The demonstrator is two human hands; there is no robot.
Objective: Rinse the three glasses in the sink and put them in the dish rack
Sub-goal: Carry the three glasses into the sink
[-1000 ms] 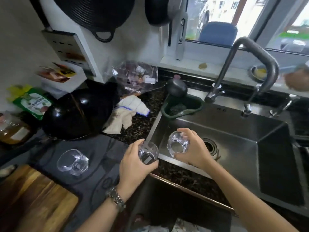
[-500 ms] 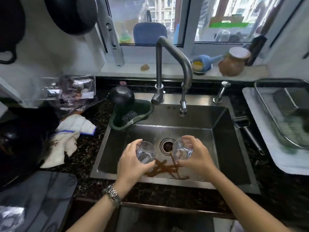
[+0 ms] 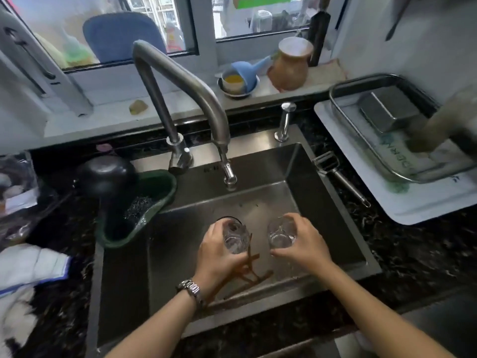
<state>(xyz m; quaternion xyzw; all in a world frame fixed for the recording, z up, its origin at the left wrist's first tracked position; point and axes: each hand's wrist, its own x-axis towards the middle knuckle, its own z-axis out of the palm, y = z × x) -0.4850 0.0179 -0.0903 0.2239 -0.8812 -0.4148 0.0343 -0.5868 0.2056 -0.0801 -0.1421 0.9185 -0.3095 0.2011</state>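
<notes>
Over the sink [image 3: 335, 202], in front of the faucet spout [image 3: 229, 177], your left hand [image 3: 219, 257] grips one glass [image 3: 236, 240] and your right hand [image 3: 304, 244] grips the other glass [image 3: 281, 233]; no water runs yet, so next you probably must open the tap and bring them under the spout

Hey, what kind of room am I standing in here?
Most likely a home kitchen: a steel sink with a faucet, a dish rack beside it, and a glass in hand.
</notes>
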